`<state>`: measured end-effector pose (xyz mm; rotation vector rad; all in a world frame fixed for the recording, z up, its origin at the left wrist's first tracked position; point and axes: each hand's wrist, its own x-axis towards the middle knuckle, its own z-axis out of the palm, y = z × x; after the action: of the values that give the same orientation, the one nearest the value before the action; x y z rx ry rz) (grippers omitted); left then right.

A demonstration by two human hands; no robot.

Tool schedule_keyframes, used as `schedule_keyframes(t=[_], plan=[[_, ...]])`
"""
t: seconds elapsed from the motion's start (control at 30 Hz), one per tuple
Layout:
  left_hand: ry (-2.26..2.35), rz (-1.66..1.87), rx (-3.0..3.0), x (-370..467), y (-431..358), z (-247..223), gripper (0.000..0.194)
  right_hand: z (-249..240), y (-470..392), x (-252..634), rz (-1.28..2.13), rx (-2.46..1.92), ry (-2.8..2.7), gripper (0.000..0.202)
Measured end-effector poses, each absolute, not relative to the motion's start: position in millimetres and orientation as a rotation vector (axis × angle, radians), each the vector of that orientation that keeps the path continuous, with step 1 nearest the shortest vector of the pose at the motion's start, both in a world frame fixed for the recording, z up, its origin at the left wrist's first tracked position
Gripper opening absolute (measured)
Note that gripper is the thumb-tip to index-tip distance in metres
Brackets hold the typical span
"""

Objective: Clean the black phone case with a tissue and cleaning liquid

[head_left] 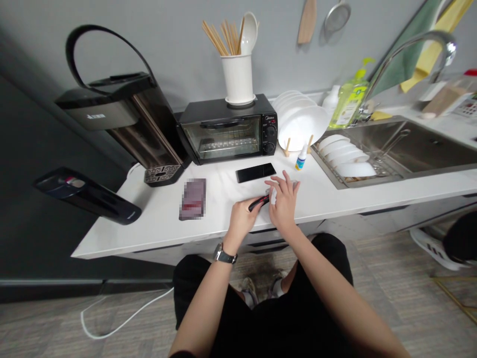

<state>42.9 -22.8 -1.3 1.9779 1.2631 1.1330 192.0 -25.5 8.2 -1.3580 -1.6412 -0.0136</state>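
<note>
Chopsticks and a white spoon were held in a white holder, set on the far oven. White bowls were contained in the right-hand sink. Near the counter's near edge, a dark-handled tool was clamped by the left hand's curled fingers; the right hand's fingers were fanned beside it, any grip there being impossible to tell.
</note>
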Motion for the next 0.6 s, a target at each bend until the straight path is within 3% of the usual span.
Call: schedule_keyframes(t=[0.13,0.37,0.53,0.6], plan=[[1.317,1.091,2.002,40.2,-22.6,-3.4,0.028,8.5,-49.1,167.6,0.017,-1.193,-1.943,0.045],[1.366,1.091,2.032,40.6,-18.5,-10.5,0.021,11.5,-39.7,183.4,-0.134,-0.879,-2.393,0.055],[1.371,1.078,2.03,40.9,-19.1,-4.0,0.028,16.4,-9.3,212.6,-0.215,-0.999,-2.375,0.028],[1.33,1.099,1.981,42.1,-20.0,-1.9,0.025,17.8,-0.3,224.4,-0.209,-1.063,-2.305,0.027]])
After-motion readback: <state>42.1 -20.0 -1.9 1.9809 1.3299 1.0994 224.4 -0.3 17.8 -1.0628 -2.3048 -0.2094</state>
